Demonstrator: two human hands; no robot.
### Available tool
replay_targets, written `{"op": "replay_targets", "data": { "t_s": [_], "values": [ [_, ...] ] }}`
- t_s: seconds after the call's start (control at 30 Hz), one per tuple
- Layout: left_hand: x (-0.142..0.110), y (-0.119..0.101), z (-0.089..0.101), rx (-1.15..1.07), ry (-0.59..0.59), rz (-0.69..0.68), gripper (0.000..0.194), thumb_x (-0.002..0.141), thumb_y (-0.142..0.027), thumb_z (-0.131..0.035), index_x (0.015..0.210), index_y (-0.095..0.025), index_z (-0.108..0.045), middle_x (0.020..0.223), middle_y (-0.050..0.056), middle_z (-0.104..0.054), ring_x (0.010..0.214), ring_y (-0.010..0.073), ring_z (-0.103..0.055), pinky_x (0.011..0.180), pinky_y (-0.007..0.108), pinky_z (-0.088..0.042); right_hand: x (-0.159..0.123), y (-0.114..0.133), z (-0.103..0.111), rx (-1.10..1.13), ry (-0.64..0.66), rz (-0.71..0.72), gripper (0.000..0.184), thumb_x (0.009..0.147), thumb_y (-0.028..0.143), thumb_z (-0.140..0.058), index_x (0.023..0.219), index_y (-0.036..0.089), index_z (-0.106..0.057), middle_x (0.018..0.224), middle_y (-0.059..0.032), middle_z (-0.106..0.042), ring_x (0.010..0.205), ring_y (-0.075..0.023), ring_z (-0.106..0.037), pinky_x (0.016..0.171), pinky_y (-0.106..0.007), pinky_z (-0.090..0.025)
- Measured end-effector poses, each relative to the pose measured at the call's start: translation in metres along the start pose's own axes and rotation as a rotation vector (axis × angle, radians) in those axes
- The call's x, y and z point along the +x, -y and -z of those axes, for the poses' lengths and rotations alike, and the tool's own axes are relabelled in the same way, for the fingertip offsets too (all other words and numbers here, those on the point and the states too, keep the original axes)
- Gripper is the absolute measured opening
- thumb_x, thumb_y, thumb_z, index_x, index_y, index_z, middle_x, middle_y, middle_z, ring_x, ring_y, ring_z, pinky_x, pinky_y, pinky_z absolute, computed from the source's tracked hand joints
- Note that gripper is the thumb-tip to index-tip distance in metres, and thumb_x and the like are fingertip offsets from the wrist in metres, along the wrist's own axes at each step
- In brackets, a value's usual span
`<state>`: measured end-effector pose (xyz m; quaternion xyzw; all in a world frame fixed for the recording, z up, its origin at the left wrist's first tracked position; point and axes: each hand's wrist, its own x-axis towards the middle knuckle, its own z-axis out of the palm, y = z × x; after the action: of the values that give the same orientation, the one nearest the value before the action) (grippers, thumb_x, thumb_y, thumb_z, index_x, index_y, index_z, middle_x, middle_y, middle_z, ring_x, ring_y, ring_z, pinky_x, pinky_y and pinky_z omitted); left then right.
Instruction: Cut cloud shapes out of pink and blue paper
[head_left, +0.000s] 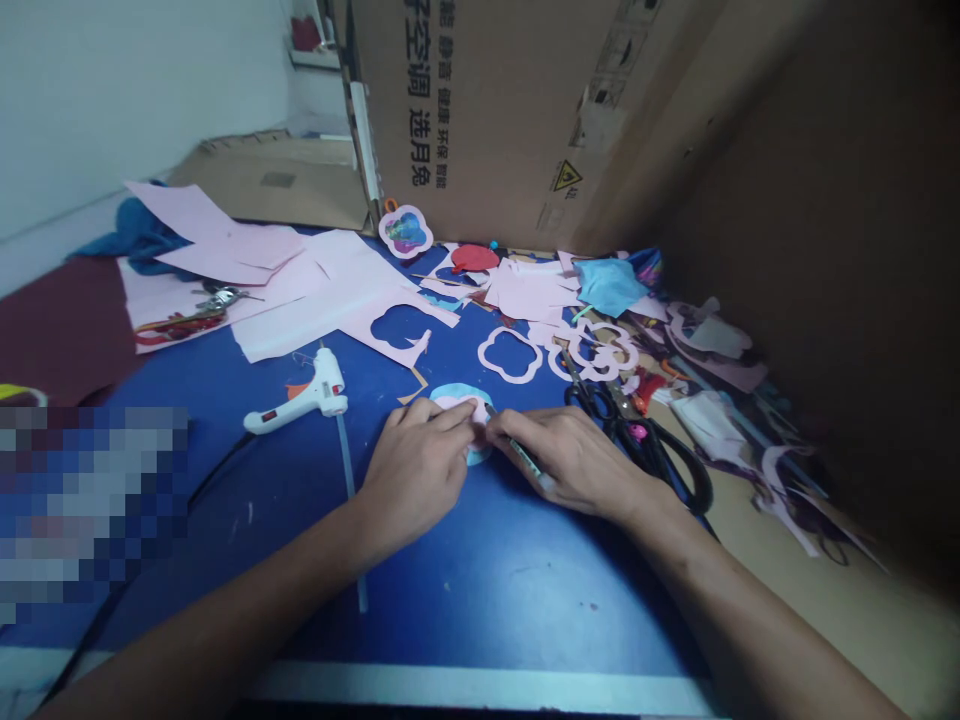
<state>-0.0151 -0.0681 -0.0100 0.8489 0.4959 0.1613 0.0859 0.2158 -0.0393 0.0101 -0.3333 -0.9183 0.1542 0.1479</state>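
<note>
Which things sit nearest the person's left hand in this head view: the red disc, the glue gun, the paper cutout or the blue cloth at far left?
From the left hand:
1. Paper cutout: under its fingers.
2. Glue gun: just left.
3. Red disc: beyond, near the box.
4. Blue cloth: far left.

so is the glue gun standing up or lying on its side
On its side: the glue gun lies flat, handle and trigger pointing left across the blue table.

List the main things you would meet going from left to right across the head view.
Dark red material, white glue gun, left hand, right hand holding a pen, large black scissors handle.
</note>
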Motion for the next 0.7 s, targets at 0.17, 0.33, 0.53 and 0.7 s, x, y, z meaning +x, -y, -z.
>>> {"op": "replay_targets", "data": {
  "t_s": [0.17,0.33,0.53,0.7],
  "values": [
    [0.004,0.004,0.01,0.039,0.063,-0.042,0.042,0.095,-0.01,-0.051,0.12,-0.028,-0.079,0.154,0.001,-0.067,0.114,0.0301,-0.063,0.096,0.051,-0.051,0.001,0.001,0.002,-0.045,0.013,0.0,0.024,0.1,0.012,-0.051,0.116,0.024,-0.064,0.09,-0.0043,-0.08,0.074,-0.0197,-0.07,0.069,-0.028,-0.04],
    [0.013,0.023,0.02,0.047,0.178,-0.153,0.058,0.093,-0.005,-0.045,0.127,-0.037,-0.079,0.159,-0.006,-0.063,0.103,0.0242,-0.063,0.091,0.043,-0.051,0.001,0.0,0.003,-0.065,0.031,-0.003,0.023,0.102,0.013,-0.049,0.117,0.024,-0.063,0.089,-0.0041,-0.08,0.071,-0.0191,-0.068,0.067,-0.029,-0.037],
    [0.02,0.042,0.019,-0.038,0.193,-0.216,0.057,0.098,-0.007,-0.043,0.125,-0.039,-0.081,0.157,-0.005,-0.065,0.106,0.0212,-0.066,0.097,0.041,-0.049,0.0,0.0,0.002,-0.084,0.037,-0.003,0.023,0.102,0.014,-0.048,0.118,0.023,-0.064,0.086,-0.0051,-0.079,0.068,-0.0191,-0.066,0.065,-0.029,-0.035],
    [0.021,0.048,0.015,-0.096,0.171,-0.224,0.052,0.1,-0.012,-0.046,0.124,-0.041,-0.082,0.155,-0.004,-0.066,0.107,0.0212,-0.068,0.098,0.042,-0.049,0.0,0.0,0.002,-0.078,0.032,-0.006,0.023,0.102,0.016,-0.048,0.117,0.023,-0.064,0.084,-0.0045,-0.078,0.067,-0.0191,-0.066,0.064,-0.029,-0.036]
  ]
}}
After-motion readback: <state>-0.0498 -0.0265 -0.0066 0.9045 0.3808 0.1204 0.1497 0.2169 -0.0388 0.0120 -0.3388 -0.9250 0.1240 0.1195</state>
